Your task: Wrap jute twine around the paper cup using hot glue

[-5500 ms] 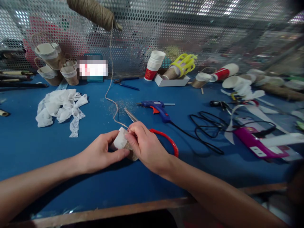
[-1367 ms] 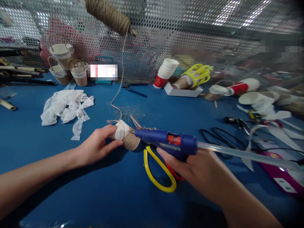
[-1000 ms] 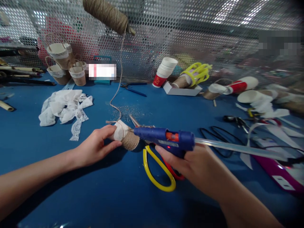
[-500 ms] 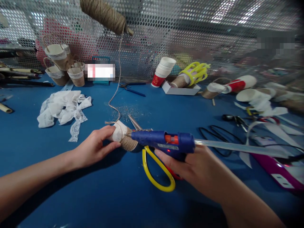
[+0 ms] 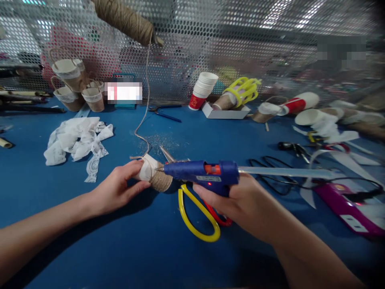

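Note:
My left hand (image 5: 123, 182) is closed on a small paper cup (image 5: 148, 167) that lies tilted, its lower part wrapped in brown twine. My right hand (image 5: 237, 200) grips a blue glue gun (image 5: 198, 170), whose tip is at the twine-wrapped side of the cup. A clear glue stick (image 5: 282, 172) juts from the gun's rear, and a red light glows on its body. Beneath the gun lie scissors (image 5: 197, 235) with yellow and red handles. Loose twine (image 5: 147, 100) runs from a hanging spool (image 5: 124, 20) down to the cup.
White lace (image 5: 73, 140) is heaped at left. Twine-wrapped cups with handles (image 5: 93, 100), blue-handled pliers (image 5: 168, 114), stacked paper cups (image 5: 203, 90) and a box (image 5: 225, 112) stand along the perforated back panel. A black cord (image 5: 270, 172) and purple power strip (image 5: 339, 204) lie at right.
The whole view has shifted slightly left. The glue gun tip has moved slightly up against the cup's twine; both hands keep their holds.

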The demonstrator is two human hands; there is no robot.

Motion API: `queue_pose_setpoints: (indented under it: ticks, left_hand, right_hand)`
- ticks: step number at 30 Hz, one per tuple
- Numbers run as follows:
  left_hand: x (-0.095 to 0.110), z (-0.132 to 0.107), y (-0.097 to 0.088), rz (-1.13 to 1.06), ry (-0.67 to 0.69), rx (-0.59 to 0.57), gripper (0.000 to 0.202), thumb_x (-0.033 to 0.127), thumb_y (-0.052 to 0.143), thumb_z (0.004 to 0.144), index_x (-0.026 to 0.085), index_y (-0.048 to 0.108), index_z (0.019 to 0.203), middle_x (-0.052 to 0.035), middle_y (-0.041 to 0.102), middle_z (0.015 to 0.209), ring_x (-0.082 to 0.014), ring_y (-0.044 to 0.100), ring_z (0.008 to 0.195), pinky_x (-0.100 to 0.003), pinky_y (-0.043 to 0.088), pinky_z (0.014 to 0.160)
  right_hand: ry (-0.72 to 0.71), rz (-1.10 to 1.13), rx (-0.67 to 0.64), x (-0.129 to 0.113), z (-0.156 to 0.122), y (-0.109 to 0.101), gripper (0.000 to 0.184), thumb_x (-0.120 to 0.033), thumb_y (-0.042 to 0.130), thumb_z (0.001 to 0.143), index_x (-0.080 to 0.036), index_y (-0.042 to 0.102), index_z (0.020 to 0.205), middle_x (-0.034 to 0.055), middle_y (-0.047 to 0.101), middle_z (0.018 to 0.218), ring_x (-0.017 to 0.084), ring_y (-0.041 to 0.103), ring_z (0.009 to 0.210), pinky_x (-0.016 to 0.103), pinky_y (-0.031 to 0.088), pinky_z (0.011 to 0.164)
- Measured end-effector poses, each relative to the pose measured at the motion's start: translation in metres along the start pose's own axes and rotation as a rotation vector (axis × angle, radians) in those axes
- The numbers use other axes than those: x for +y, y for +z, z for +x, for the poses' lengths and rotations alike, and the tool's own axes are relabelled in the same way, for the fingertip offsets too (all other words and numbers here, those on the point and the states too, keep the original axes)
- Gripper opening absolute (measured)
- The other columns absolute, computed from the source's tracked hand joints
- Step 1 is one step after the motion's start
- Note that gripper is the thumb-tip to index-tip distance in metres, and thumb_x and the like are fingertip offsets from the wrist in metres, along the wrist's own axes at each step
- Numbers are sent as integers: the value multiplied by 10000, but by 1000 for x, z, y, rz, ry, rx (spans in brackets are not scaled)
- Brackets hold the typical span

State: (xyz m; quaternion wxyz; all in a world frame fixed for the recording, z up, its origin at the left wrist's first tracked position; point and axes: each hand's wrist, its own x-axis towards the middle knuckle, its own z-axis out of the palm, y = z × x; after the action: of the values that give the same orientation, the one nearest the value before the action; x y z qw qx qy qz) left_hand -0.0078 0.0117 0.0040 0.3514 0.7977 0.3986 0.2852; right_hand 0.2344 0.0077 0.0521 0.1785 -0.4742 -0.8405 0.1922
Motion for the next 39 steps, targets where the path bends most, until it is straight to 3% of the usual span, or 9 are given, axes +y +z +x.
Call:
queue_pose_setpoints:
  ticks: [4, 10, 15, 20, 24, 29, 39]
  left_hand:
    - [1, 0, 0, 7, 4, 3, 80, 212, 457, 829, 154, 512, 834, -77, 584, 900, -168, 537, 841, -305, 431, 791]
    - [-1, 0, 0, 1, -3, 9, 85, 220, 466, 828, 164, 516, 868, -77, 591, 939, -167, 541, 864, -303, 431, 802]
    - [-1, 0, 1, 7, -22, 25, 96, 229, 475, 823, 160, 529, 863, -78, 605, 921, -165, 552, 829, -298, 444, 773]
    - [0, 1, 1, -10, -28, 24, 113, 226, 475, 823, 162, 531, 897, -77, 614, 957, -168, 561, 857, -301, 440, 790]
    - [0, 1, 1, -2, -40, 36, 127, 236, 475, 823, 158, 536, 903, -76, 618, 939, -168, 559, 843, -296, 438, 778]
    - [-1, 0, 1, 11, -41, 43, 132, 251, 471, 825, 161, 547, 886, -58, 619, 878, -164, 563, 797, -291, 447, 744]
    - [0, 1, 2, -7, -40, 46, 155, 222, 482, 819, 153, 562, 932, -80, 624, 941, -178, 566, 851, -305, 442, 782]
  right_hand:
    - [-44, -62, 113, 3, 3, 1, 193, -316, 502, 751, -170, 567, 643, 0, 507, 523, 127, 472, 489, 252, 423, 501]
    - [-22, 15, -21, -4, 0, -2, 236, -303, 452, 786, -175, 557, 619, -7, 536, 545, 113, 478, 491, 236, 432, 501]
    - [42, 34, 53, -7, -1, -1, 237, -262, 462, 773, -187, 487, 549, -22, 488, 498, 98, 425, 458, 227, 412, 475]
    - [17, 49, -28, -8, -4, 1, 270, -292, 441, 794, -183, 491, 552, -41, 436, 460, 81, 391, 415, 206, 360, 406]
    - [23, 28, -11, -8, -5, 2, 292, -297, 421, 799, -185, 491, 538, -46, 413, 412, 80, 365, 375, 210, 331, 372]
    - [3, -21, -11, -9, -8, 3, 198, -291, 461, 783, -183, 603, 698, -5, 584, 558, 126, 522, 513, 242, 439, 523]
    - [7, -76, -15, -10, -9, 6, 241, -299, 435, 803, -166, 619, 725, 38, 619, 646, 162, 569, 600, 279, 463, 581]
